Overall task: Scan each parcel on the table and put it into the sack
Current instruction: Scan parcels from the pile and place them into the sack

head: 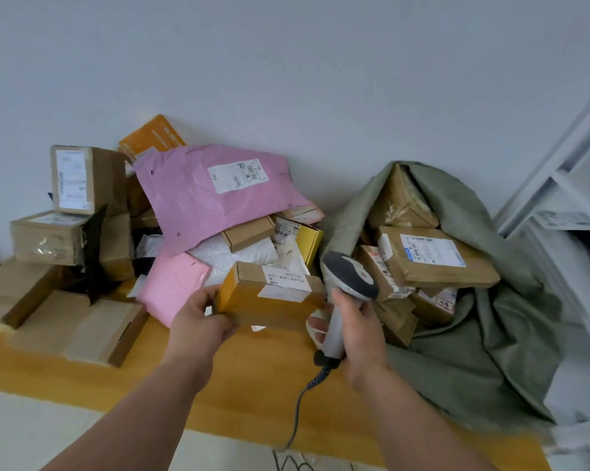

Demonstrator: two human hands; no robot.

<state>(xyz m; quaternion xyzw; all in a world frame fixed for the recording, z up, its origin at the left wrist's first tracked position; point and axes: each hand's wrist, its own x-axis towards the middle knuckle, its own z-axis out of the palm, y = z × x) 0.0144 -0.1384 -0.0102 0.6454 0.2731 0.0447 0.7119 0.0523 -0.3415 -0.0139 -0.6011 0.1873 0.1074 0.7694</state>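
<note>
My left hand (198, 321) grips the left end of a small brown cardboard box (269, 294) with white labels on top, held just above the wooden table (218, 396). My right hand (354, 331) grips the handle of a grey barcode scanner (349, 275), whose head sits right beside the box's right end. The grey-green sack (473, 351) lies open at the right, with several brown boxes (436, 256) inside it. A heap of parcels fills the table's left and back, topped by a large pink mailer (215, 195).
Brown boxes (72, 317) lie stacked along the table's left side, with a small pink mailer (174, 283) beside my left hand. The scanner's coiled cable (297, 413) hangs over the table's front edge. White shelving (572, 212) stands at the far right.
</note>
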